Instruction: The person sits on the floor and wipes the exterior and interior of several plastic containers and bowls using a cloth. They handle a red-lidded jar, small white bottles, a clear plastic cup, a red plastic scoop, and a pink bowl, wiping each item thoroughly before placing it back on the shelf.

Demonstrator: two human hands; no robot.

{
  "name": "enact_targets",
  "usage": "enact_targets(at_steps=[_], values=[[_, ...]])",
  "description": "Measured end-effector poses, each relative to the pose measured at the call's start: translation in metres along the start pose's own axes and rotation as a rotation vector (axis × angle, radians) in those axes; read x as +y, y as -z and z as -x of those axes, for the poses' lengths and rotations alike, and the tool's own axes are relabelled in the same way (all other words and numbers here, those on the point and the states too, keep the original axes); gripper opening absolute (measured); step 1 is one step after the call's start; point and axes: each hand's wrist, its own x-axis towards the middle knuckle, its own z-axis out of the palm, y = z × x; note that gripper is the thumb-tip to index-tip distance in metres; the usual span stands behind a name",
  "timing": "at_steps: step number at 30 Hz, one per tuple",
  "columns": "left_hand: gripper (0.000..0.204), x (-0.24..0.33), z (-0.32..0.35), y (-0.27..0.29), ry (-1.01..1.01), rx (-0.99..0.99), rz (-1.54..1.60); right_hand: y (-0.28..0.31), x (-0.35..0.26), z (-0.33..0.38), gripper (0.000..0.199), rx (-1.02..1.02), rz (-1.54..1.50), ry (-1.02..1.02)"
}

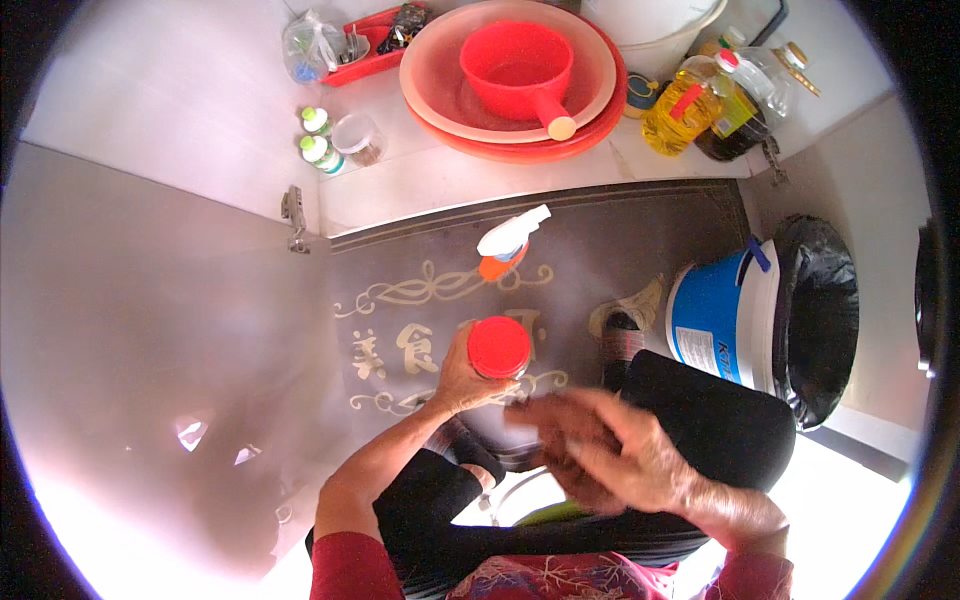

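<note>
My left hand (pixel 462 378) is closed around a jar with a red lid (pixel 499 348), held upright over the dark mat; the lid hides most of its body. Just to the right, above my lap, my right hand (pixel 610 445) is smeared by motion. Its fingers are blurred, so whether they hold anything does not show. Beyond the jar, a spray bottle (pixel 505 254) with a white trigger head and orange body stands on the mat (pixel 400 300). Neither hand touches it.
Inside the open cabinet are a red dipper (pixel 515 70) in stacked basins (pixel 425 75), an oil bottle (pixel 685 105), small green-capped bottles (pixel 318 150) and a red tray (pixel 370 60). A blue-and-white bucket (pixel 715 310) lined with a black bag stands at right. The cabinet door (pixel 160 300) fills the left.
</note>
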Motion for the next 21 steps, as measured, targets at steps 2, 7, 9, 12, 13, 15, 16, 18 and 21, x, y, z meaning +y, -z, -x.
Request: enact_targets(at_steps=[2,7,9,12,13,15,16,18,21], values=[[0.099,0.029,0.012,0.003,-0.025,-0.031,0.086,0.002,0.014,-0.002,0.038,0.208,0.135,0.117],[0.093,0.149,0.033,0.010,-0.190,-0.111,0.026,-0.007,0.010,-0.005,0.041,0.418,0.518,0.542],[0.092,0.160,0.038,0.004,-0.260,-0.125,0.023,-0.023,0.015,-0.005,0.043,0.367,0.713,0.713],[0.086,0.182,0.052,0.003,-0.335,-0.079,-0.190,-0.026,-0.010,0.004,0.039,0.423,0.887,0.842],[0.083,0.211,0.057,0.004,-0.383,-0.032,-0.384,-0.023,-0.012,0.002,0.038,0.445,0.858,0.816],[0.082,0.238,0.067,0.005,-0.357,0.066,-0.430,-0.017,-0.012,-0.005,0.028,0.397,0.679,0.767],[0.084,0.239,0.072,0.004,-0.288,0.107,-0.292,-0.017,-0.013,-0.008,0.027,0.395,0.622,0.789],[0.089,0.252,0.085,0.006,-0.285,0.205,-0.455,-0.017,-0.015,-0.012,0.026,0.394,0.510,0.832],[0.094,0.271,0.093,0.004,-0.370,0.273,-0.585,-0.009,-0.024,-0.018,0.016,0.297,0.286,0.677]])
